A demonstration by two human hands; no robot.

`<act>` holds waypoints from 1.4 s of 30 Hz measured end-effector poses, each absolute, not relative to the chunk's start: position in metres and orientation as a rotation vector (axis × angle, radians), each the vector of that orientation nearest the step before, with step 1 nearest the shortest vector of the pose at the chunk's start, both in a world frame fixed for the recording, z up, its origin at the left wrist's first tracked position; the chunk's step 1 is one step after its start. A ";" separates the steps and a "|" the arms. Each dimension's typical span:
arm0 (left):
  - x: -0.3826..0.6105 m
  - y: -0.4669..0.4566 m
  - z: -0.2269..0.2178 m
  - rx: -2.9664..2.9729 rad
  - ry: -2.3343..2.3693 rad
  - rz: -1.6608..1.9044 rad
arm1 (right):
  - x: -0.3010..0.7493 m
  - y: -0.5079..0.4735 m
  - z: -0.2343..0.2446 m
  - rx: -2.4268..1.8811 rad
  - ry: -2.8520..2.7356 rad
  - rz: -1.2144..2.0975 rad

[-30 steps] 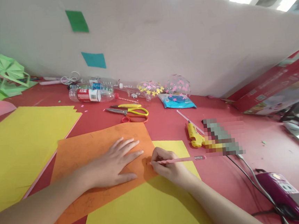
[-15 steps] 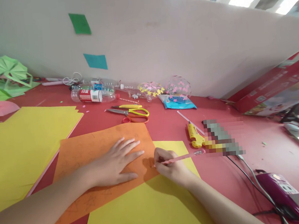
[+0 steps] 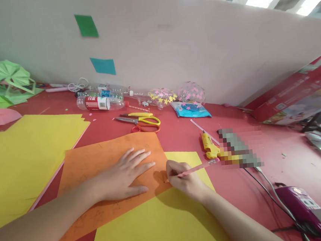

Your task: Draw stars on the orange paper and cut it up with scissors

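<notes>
My left hand [image 3: 120,176] flat, fingers spread, pressing orange paper sheet [image 3: 96,160] onto red table [image 3: 178,134]. My right hand [image 3: 184,178] pinching thin pink pencil [image 3: 198,167], tip at sheet's right edge, drawing. Reckon stroke needs sheet pinned firm.

Pink pencil [image 3: 198,167] on orange paper [image 3: 102,159]

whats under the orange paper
A yellow sheet runs under the orange paper at its near right edge, on the red table. How far it reaches beneath, or anything else there, is covered.
</notes>
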State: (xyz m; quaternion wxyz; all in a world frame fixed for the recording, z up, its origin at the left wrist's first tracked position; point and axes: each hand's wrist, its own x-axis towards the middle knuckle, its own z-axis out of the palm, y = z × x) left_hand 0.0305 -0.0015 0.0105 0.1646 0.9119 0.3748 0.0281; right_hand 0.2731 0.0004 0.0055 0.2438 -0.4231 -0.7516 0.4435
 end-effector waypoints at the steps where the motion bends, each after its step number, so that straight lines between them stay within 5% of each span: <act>1: 0.031 -0.002 0.010 2.598 1.071 0.073 | 0.273 0.000 0.005 -1.152 -2.049 1.208; 42: 0.030 -0.001 0.009 2.619 1.072 0.090 | 0.266 -0.007 0.005 -1.243 -2.023 1.034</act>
